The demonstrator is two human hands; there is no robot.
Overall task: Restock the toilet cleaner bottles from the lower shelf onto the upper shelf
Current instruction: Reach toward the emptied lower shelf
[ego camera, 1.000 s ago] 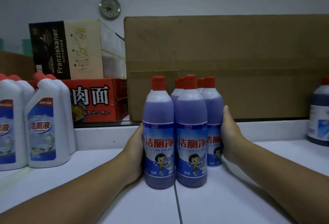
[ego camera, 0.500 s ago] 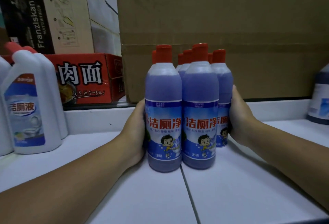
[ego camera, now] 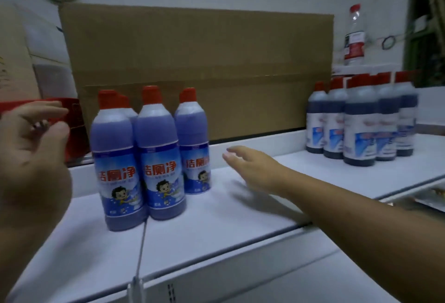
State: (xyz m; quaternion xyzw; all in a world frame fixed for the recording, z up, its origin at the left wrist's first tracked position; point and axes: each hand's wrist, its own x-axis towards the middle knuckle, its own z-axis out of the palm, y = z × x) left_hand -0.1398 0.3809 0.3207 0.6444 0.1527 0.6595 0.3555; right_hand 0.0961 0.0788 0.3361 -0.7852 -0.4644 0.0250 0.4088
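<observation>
— Bottles (ego camera: 142,158) of toilet cleaner, purple with red caps, stand bunched upright on the white shelf (ego camera: 240,225), left of middle, in front of the big cardboard box (ego camera: 197,66). Nobody is touching them.

— And the hands?

— Both free. The left hand (ego camera: 31,158) hangs near us at the left edge, fingers loosely spread, holding nothing, close beside the group but apart from it. The right hand (ego camera: 252,168) hovers flat and spread over the shelf just right of the bottles, palm down, also empty.

— So which step is this?

— I'd say a batch is set down and let go. This looks like the upper shelf; the lower one isn't in view from here.

— What next?

— Probably reaching down for more. That calls for leaving this group standing, then fetching another handful and setting it in the bare stretch between these and the darker bottles (ego camera: 358,122) far right.
</observation>
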